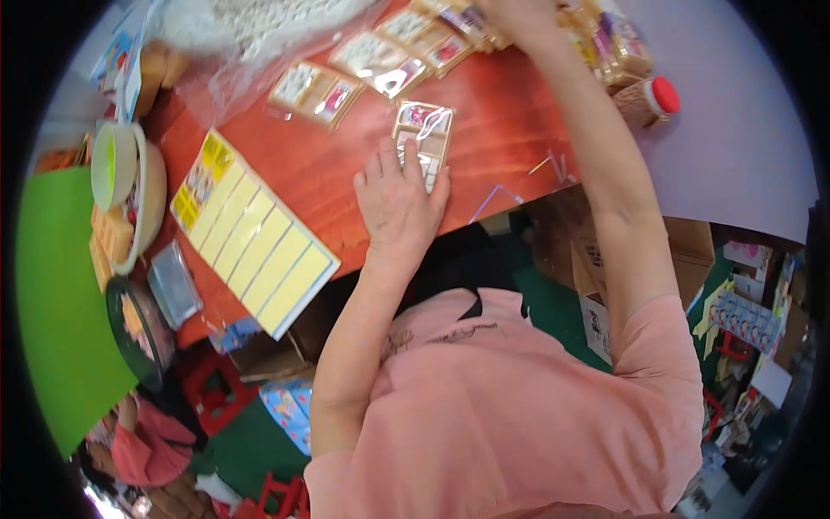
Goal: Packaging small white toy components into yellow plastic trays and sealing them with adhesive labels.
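My left hand (399,203) lies over the near end of a small divided wooden tray (439,119) on the red table. Its thumb is along the tray's right edge and its index finger reaches onto the top. The tray has a shiny clear cover, with white and pink pieces inside. My right hand (523,22) is stretched to the far edge of the view, among a group of similar trays (458,26); its fingertips are hidden or cut off. More filled trays, such as a two-part tray (316,93) and a larger tray (380,62), stand in a row left of it.
A yellow striped card sheet (259,233) lies at left. White and green bowls (114,166), a clear box (175,285) and a dark pan (143,329) line the left edge. Far away is a plastic bag of white pieces (251,30); a red-lidded jar (661,95) is at right.
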`<state>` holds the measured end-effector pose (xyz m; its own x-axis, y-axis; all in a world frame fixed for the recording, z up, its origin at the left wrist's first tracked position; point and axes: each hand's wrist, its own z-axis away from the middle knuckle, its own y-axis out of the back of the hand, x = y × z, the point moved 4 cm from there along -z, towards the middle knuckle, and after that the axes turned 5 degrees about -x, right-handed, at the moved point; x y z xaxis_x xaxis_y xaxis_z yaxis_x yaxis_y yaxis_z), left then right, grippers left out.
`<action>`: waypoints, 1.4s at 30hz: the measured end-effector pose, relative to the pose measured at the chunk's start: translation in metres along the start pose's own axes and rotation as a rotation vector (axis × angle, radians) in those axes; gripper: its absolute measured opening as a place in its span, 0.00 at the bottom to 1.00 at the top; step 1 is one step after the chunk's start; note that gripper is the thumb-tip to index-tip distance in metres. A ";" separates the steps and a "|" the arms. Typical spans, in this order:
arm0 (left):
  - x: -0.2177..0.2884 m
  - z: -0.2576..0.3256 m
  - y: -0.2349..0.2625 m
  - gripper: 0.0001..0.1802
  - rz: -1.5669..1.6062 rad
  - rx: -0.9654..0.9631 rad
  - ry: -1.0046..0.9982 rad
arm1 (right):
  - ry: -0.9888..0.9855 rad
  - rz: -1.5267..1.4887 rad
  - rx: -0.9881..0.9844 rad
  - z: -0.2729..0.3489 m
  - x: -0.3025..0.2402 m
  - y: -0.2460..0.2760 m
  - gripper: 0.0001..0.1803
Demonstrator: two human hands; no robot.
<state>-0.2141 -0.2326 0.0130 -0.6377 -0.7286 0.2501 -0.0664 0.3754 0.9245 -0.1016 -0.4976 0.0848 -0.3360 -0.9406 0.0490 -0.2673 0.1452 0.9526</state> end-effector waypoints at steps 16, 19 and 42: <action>-0.094 0.148 0.086 0.26 -0.029 0.306 0.390 | 0.712 -0.492 -0.105 0.193 -0.143 -0.013 0.16; -0.127 0.186 0.094 0.31 -0.217 0.331 0.694 | 0.726 -0.482 -0.071 0.184 -0.158 -0.001 0.15; -0.201 0.235 0.056 0.12 1.616 0.678 1.119 | 0.913 -0.698 -0.129 0.249 -0.324 0.003 0.17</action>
<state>-0.2696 0.0697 -0.0530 0.2189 0.5388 0.8135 -0.4258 0.8029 -0.4172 -0.2184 -0.1161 -0.0032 0.6405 -0.6828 -0.3515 -0.0254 -0.4764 0.8789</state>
